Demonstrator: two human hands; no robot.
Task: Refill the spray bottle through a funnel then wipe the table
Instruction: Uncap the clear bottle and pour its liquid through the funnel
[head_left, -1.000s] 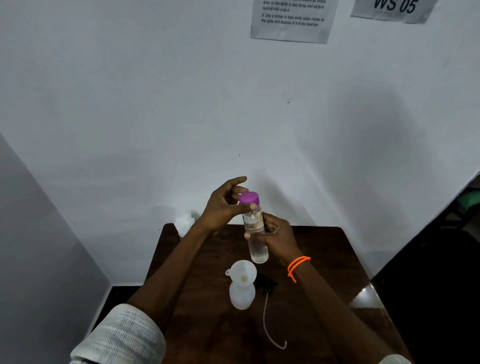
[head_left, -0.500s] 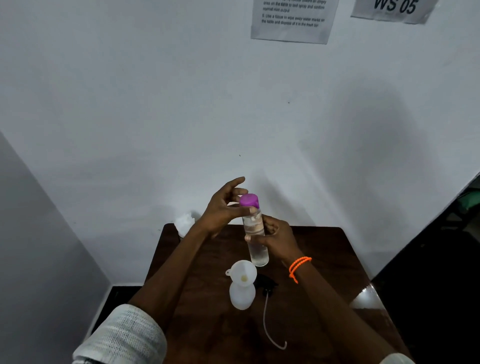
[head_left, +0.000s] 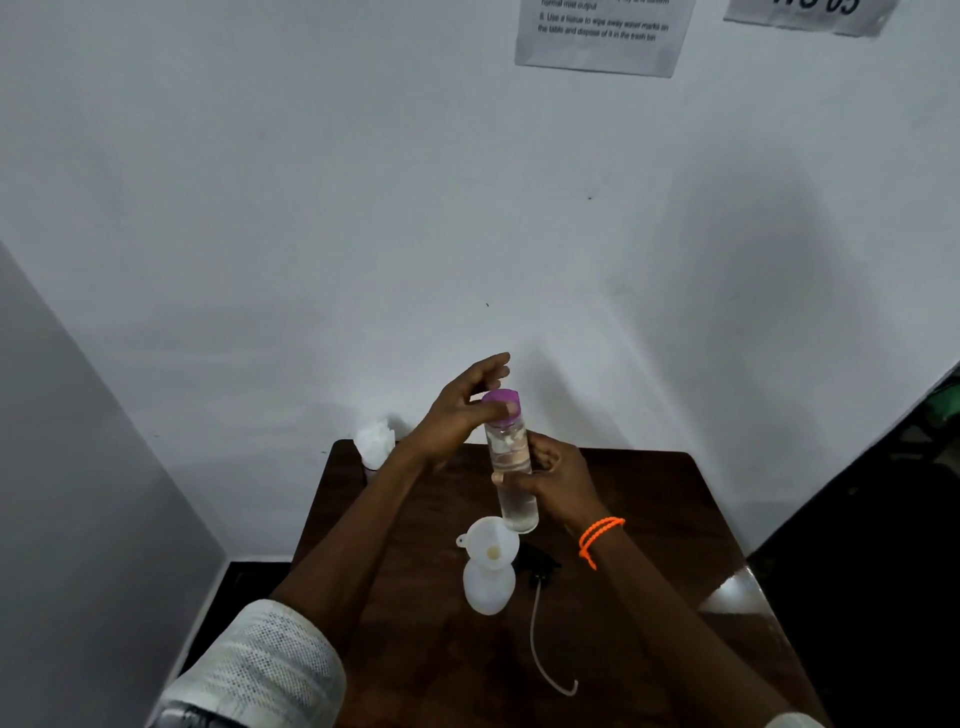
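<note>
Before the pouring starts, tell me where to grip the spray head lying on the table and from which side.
Take the black spray head by its body, coming down from above with the fingers. It lies flat on the brown table just right of the white spray bottle carrying the funnel, so a side approach risks knocking those. Its dip tube is thin and trails toward the person, a poor hold.

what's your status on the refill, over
Right hand grips clear water bottle; left hand fingers on its purple cap, cap still on. Funnel seated in white spray bottle. Nothing blocking.
</note>
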